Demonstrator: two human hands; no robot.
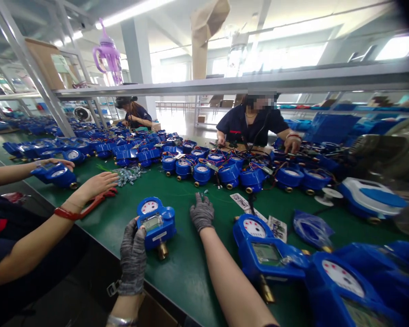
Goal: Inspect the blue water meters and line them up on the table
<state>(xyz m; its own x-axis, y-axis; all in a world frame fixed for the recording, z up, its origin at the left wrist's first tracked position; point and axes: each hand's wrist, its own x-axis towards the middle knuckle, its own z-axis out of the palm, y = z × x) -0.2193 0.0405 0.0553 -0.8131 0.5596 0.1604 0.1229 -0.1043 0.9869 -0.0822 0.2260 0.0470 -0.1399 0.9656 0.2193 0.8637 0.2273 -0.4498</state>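
My left hand (133, 256), in a grey knit glove, grips a blue water meter (156, 223) by its left side at the table's near edge. The meter has a white dial with red marks, a small display, a round blue cap and a brass fitting pointing down. My right hand (202, 212), gloved alike, reaches forward over the green table top, its fingers a little bent and its thumb apart. Small clear bits (205, 191) lie by its fingertips; I make out nothing held in it. Right of my forearm stands another blue meter (264, 247).
At left, a co-worker's hands (97, 185) are near a meter (56, 175), red-handled pliers (94, 200) and a pile of clear connectors (129, 176). Rows of meters (202, 173) with wires line the back. A bagged blue coil (311, 227) and labels (240, 201) lie right.
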